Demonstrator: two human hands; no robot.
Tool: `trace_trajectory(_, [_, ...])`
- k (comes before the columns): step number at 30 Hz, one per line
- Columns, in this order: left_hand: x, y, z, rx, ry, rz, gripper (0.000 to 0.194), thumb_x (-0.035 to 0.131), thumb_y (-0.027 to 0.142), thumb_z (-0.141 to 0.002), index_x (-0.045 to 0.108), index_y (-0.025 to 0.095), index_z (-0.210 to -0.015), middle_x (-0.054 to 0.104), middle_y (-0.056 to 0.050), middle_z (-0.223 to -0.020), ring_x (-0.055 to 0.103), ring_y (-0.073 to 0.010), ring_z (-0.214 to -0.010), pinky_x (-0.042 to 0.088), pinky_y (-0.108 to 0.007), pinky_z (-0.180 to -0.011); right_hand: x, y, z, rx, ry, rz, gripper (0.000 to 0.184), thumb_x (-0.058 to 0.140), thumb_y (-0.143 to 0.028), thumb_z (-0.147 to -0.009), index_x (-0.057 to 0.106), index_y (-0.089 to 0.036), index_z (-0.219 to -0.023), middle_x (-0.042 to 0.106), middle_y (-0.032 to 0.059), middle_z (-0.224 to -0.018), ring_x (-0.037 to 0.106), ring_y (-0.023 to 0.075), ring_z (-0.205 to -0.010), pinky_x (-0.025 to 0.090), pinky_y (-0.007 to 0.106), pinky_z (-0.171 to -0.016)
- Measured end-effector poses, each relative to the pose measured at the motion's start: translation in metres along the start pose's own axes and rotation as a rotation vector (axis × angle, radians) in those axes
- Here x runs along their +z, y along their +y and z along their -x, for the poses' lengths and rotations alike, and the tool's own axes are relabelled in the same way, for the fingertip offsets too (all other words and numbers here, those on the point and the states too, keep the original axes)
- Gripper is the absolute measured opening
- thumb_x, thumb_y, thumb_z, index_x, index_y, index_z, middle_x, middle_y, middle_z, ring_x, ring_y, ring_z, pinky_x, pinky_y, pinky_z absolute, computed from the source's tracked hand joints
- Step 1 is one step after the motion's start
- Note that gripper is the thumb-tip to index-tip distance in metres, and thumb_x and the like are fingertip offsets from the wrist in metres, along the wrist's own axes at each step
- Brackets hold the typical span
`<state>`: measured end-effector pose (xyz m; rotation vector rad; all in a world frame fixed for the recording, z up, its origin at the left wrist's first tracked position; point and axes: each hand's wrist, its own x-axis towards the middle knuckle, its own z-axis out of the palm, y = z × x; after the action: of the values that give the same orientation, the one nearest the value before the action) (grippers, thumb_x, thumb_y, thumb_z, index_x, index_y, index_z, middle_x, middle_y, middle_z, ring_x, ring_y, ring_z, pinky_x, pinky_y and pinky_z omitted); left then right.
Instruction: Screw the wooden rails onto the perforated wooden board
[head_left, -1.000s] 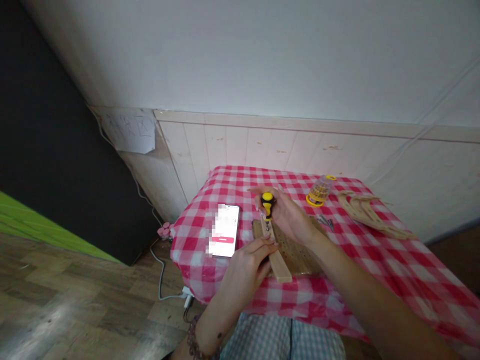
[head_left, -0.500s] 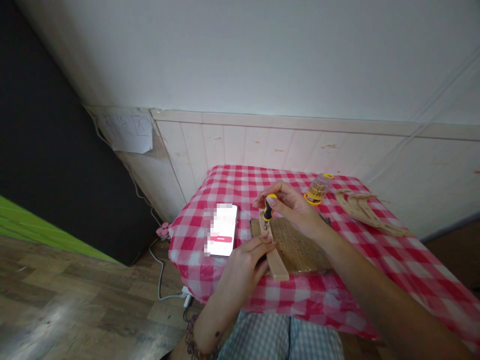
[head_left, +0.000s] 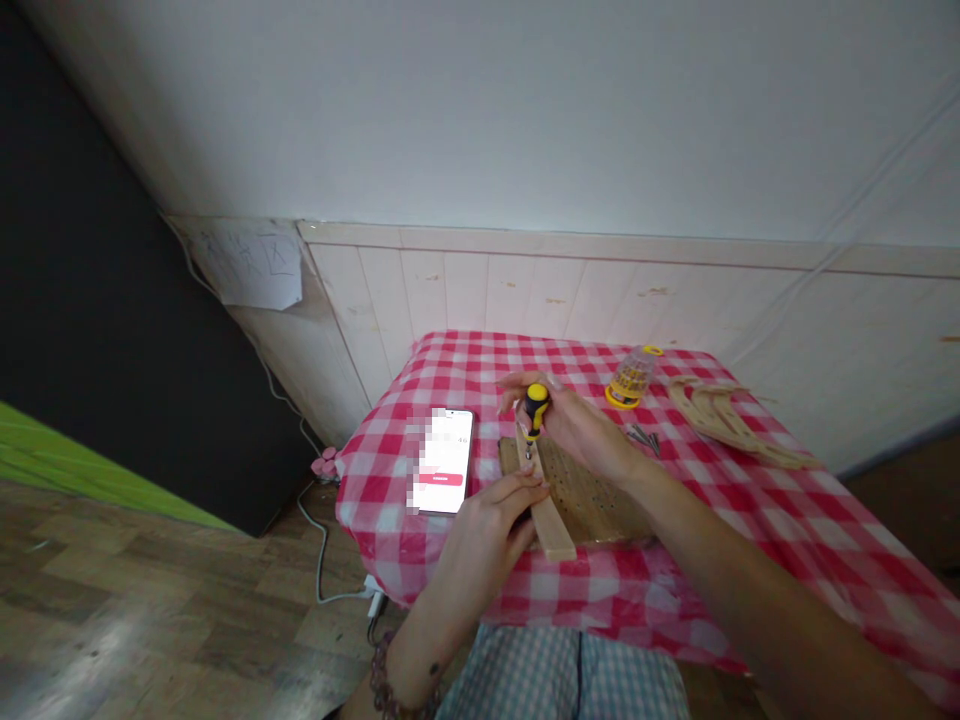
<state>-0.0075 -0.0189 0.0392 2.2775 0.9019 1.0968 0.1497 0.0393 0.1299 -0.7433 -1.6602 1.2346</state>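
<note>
A short yellow-and-black screwdriver (head_left: 536, 405) stands nearly upright, its metal tip down on a pale wooden strip (head_left: 553, 532). My right hand (head_left: 574, 425) is around its handle from the right and behind, fingers curled and partly hidden by it. With my left hand (head_left: 501, 510) I grip the strip just below the tip, fingertips on its top face and thumb side hidden. Under the strip lies a brown wooden board (head_left: 589, 495) dotted with small holes. Whether a screw sits under the tip is too small to tell.
A lit phone (head_left: 446, 460) lies left of the board. Beyond my right hand are a clear yellow-capped bit container (head_left: 634, 378), several small metal pieces (head_left: 643, 437) and curved wooden parts (head_left: 724, 425). A red-and-white checked cloth (head_left: 390, 425) covers the table against the wall.
My right hand has shifted slightly left and down, its fingers turned further behind the screwdriver handle. The metal pieces now show more fully. My left hand and the strip stay in place.
</note>
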Motion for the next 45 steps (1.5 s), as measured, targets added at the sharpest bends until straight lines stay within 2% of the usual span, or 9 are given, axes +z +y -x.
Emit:
trace_trajectory(7, [0.000, -0.002, -0.001, 0.013, -0.007, -0.011, 0.042, 0.059, -0.007, -0.084, 0.068, 0.016, -0.118, 0.073, -0.009, -0.124, 0.069, -0.0238, -0.120, 0.058, -0.042, -0.104, -0.002, -0.006, -0.001, 0.004, -0.051, 0.120, 0.039, 0.062, -0.061, -0.090, 0.068, -0.024, -0.096, 0.067, 0.0037, -0.093, 0.061, 0.0177, -0.086, 0.050, 0.033, -0.077])
trace_trajectory(11, [0.001, -0.003, -0.001, 0.015, -0.003, -0.014, 0.044, 0.059, -0.008, -0.082, 0.069, 0.016, -0.118, 0.073, -0.009, -0.123, 0.069, -0.0243, -0.120, 0.058, -0.042, -0.103, 0.006, -0.005, -0.002, -0.036, 0.039, 0.133, 0.034, 0.073, -0.055, -0.085, 0.059, -0.024, -0.089, 0.062, -0.0001, -0.087, 0.061, 0.0165, -0.083, 0.049, 0.032, -0.078])
trace_trajectory(16, [0.001, -0.003, -0.001, -0.001, -0.010, -0.016, 0.046, 0.060, -0.009, -0.080, 0.069, 0.015, -0.117, 0.074, -0.009, -0.122, 0.069, -0.0249, -0.118, 0.058, -0.043, -0.102, 0.015, 0.000, -0.003, -0.036, 0.031, 0.135, 0.035, 0.058, -0.058, -0.095, 0.044, -0.026, -0.092, 0.059, -0.0021, -0.081, 0.055, 0.0146, -0.070, 0.045, 0.029, -0.065])
trace_trajectory(19, [0.000, -0.002, -0.001, -0.020, -0.018, -0.016, 0.045, 0.061, -0.009, -0.080, 0.069, 0.016, -0.118, 0.073, -0.010, -0.123, 0.069, -0.0249, -0.119, 0.058, -0.043, -0.103, 0.016, 0.005, -0.007, -0.059, 0.038, 0.128, 0.038, 0.048, -0.063, -0.098, 0.047, -0.025, -0.094, 0.055, -0.0026, -0.078, 0.046, 0.0133, -0.063, 0.039, 0.028, -0.060])
trace_trajectory(23, [-0.001, 0.000, -0.001, -0.018, -0.020, -0.008, 0.046, 0.059, -0.008, -0.082, 0.069, 0.017, -0.119, 0.073, -0.008, -0.124, 0.068, -0.0236, -0.120, 0.057, -0.041, -0.104, 0.016, 0.005, -0.009, -0.015, -0.038, -0.050, 0.052, 0.029, -0.069, -0.100, 0.054, -0.023, -0.092, 0.056, 0.0008, -0.080, 0.049, 0.0150, -0.069, 0.041, 0.030, -0.065])
trace_trajectory(30, [0.000, -0.002, -0.001, 0.003, -0.004, -0.029, 0.044, 0.059, -0.008, -0.083, 0.069, 0.016, -0.120, 0.073, -0.008, -0.124, 0.070, -0.0230, -0.117, 0.059, -0.040, -0.102, 0.009, -0.004, 0.000, 0.002, -0.025, 0.094, 0.043, 0.047, -0.064, -0.098, 0.058, -0.023, -0.091, 0.055, 0.0012, -0.084, 0.052, 0.0162, -0.077, 0.046, 0.032, -0.074])
trace_trajectory(36, [-0.001, -0.002, -0.001, -0.003, -0.012, -0.036, 0.043, 0.061, -0.007, -0.083, 0.069, 0.015, -0.119, 0.074, -0.009, -0.123, 0.071, -0.0239, -0.116, 0.059, -0.040, -0.102, 0.013, 0.004, -0.001, -0.040, -0.030, -0.004, 0.036, 0.063, -0.058, -0.092, 0.055, -0.023, -0.094, 0.062, 0.0006, -0.090, 0.062, 0.0149, -0.082, 0.050, 0.031, -0.076])
trace_trajectory(40, [-0.002, -0.003, -0.001, -0.001, -0.008, -0.032, 0.041, 0.063, -0.005, -0.083, 0.069, 0.016, -0.118, 0.074, -0.009, -0.121, 0.072, -0.0240, -0.114, 0.060, -0.039, -0.100, 0.014, 0.009, -0.002, -0.040, -0.018, -0.050, 0.034, 0.065, -0.054, -0.092, 0.049, -0.025, -0.094, 0.062, -0.0022, -0.085, 0.062, 0.0123, -0.075, 0.049, 0.029, -0.070])
trace_trajectory(45, [-0.001, -0.003, 0.000, -0.006, 0.002, -0.031, 0.044, 0.063, -0.006, -0.083, 0.068, 0.017, -0.120, 0.074, -0.008, -0.123, 0.072, -0.0229, -0.114, 0.059, -0.039, -0.101, 0.006, 0.016, -0.005, -0.064, 0.139, -0.010, 0.039, 0.066, -0.059, -0.089, 0.044, -0.027, -0.093, 0.050, -0.0079, -0.074, 0.052, 0.0102, -0.060, 0.043, 0.025, -0.055])
